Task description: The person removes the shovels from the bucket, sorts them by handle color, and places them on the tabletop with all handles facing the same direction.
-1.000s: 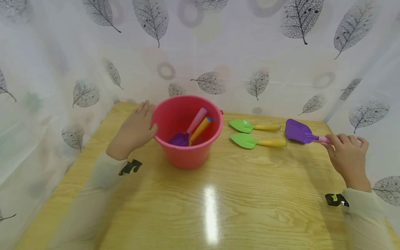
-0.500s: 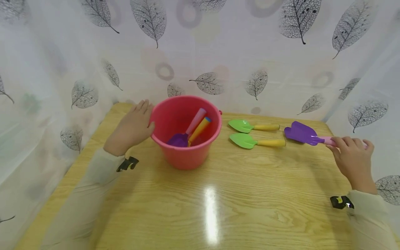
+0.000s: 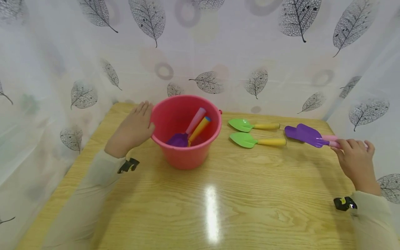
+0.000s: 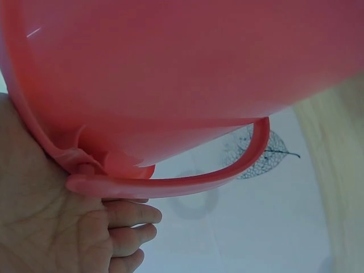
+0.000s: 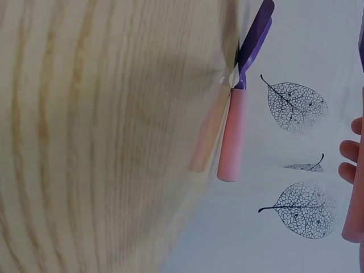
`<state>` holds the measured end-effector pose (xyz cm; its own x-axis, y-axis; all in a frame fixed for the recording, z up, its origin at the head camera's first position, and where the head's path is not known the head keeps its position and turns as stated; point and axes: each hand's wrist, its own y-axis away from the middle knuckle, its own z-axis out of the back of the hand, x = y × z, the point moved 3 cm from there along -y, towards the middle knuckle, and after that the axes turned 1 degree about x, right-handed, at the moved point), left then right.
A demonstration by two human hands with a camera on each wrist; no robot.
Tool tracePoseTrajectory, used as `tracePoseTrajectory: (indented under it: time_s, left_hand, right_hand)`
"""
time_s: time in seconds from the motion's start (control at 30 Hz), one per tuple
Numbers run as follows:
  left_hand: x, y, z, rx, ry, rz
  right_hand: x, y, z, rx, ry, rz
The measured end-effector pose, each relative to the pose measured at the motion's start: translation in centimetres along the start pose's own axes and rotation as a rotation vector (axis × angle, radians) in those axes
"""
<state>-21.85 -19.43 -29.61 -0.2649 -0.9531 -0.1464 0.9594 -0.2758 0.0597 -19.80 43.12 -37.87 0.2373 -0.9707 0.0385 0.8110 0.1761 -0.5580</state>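
My right hand (image 3: 357, 161) grips the pink handle of a purple toy shovel (image 3: 307, 135), raised over the table at the right. Beneath it, partly covered in the head view, lies a second purple shovel (image 3: 290, 132) with a pink handle (image 5: 232, 136). At the frame edge of the right wrist view show the held handle (image 5: 357, 199) and several fingertips (image 5: 349, 150). My left hand (image 3: 131, 128) touches the side of the pink bucket (image 3: 184, 158), its fingers straight; the left wrist view shows the palm beside the bucket's handle (image 4: 170, 186).
Inside the bucket lean a purple shovel with a pink handle (image 3: 196, 119) and a tool with a yellow handle (image 3: 200, 131). Two green trowels (image 3: 245, 125) with yellow handles lie side by side right of the bucket. A leaf-print curtain (image 3: 200, 52) surrounds the wooden table (image 3: 250, 194).
My right hand has lifted one purple shovel and shifted slightly right and toward me, uncovering a second one beneath it. The left hand stays at the bucket.
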Motion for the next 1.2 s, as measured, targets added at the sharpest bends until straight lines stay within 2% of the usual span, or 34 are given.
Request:
tracePoseTrajectory:
  time_s: [0.47, 1.2]
  left_hand:
    - [0.0, 0.1, -0.1, -0.012, 0.049, 0.004]
    - [0.0, 0.2, -0.1, -0.025, 0.068, 0.005]
  right_hand:
    - [-1.0, 0.5, -0.8, 0.060, -0.023, -0.017]
    - [-1.8, 0.3, -1.9, 0.172, -0.015, 0.034]
